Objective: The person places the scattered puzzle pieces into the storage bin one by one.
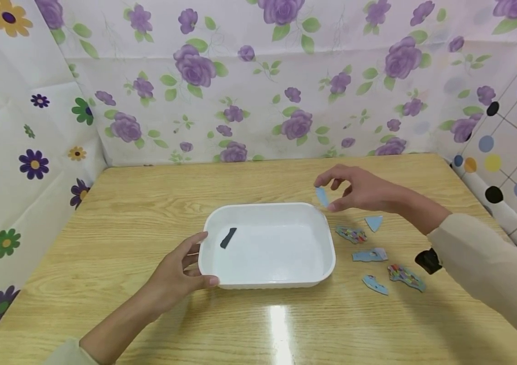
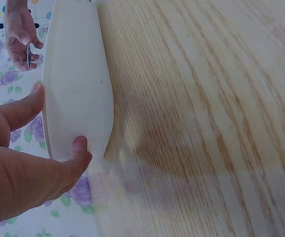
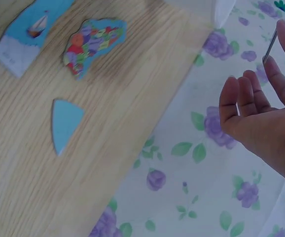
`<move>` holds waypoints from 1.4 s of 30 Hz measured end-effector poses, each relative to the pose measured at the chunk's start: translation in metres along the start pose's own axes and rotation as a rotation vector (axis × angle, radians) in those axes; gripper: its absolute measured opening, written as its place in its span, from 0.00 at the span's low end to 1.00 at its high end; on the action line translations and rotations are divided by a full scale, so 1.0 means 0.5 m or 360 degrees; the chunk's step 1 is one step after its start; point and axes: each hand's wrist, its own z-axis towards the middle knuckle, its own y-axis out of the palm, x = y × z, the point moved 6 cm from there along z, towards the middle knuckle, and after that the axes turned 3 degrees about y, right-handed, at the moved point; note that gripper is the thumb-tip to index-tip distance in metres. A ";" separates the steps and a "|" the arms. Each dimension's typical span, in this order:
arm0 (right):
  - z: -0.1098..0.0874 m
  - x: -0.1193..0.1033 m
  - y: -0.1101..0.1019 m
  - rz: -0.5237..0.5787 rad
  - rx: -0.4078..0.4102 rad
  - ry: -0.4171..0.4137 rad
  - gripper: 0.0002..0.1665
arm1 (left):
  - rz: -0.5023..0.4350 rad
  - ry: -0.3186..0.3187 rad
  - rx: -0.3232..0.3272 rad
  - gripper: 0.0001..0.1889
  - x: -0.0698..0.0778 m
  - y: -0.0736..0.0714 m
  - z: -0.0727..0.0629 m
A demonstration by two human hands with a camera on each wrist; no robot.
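Note:
My right hand [image 1: 363, 188] pinches a thin light blue puzzle piece [image 1: 322, 196] between thumb and index finger, above the tray's far right corner. In the right wrist view the piece [image 3: 269, 47] shows edge-on. With thumb and fingers spread around its left end, my left hand [image 1: 176, 274] holds a white plastic tray [image 1: 269, 280]. Inside the tray, toward the left, lies a small dark piece [image 1: 228, 238]. Right of the tray are a plain blue triangular piece [image 1: 374, 223], a multicoloured piece [image 1: 351, 234], and a blue piece with a printed sailboat [image 1: 370, 255].
Nearer me on the right lie a curved blue piece [image 1: 375, 285] and another multicoloured piece [image 1: 406, 278]. A black object [image 1: 428, 261] shows at the right sleeve. The wooden table [image 1: 148, 203] meets flower-patterned sheets [image 1: 263, 91] behind and at the left; a dotted sheet [image 1: 514, 167] hangs right.

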 end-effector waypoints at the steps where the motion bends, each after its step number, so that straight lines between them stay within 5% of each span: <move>1: 0.005 -0.004 0.006 0.0007 -0.0024 -0.0002 0.30 | 0.0001 0.0002 -0.0001 0.52 0.000 0.000 0.000; 21: 0.081 -0.096 0.069 0.0033 -0.0206 -0.0106 0.30 | -0.0031 -0.0026 -0.0004 0.51 0.000 0.001 0.001; 42: 0.135 -0.140 0.161 0.0006 -0.0339 -0.0150 0.29 | -0.0031 -0.0026 -0.0009 0.51 0.001 0.003 0.003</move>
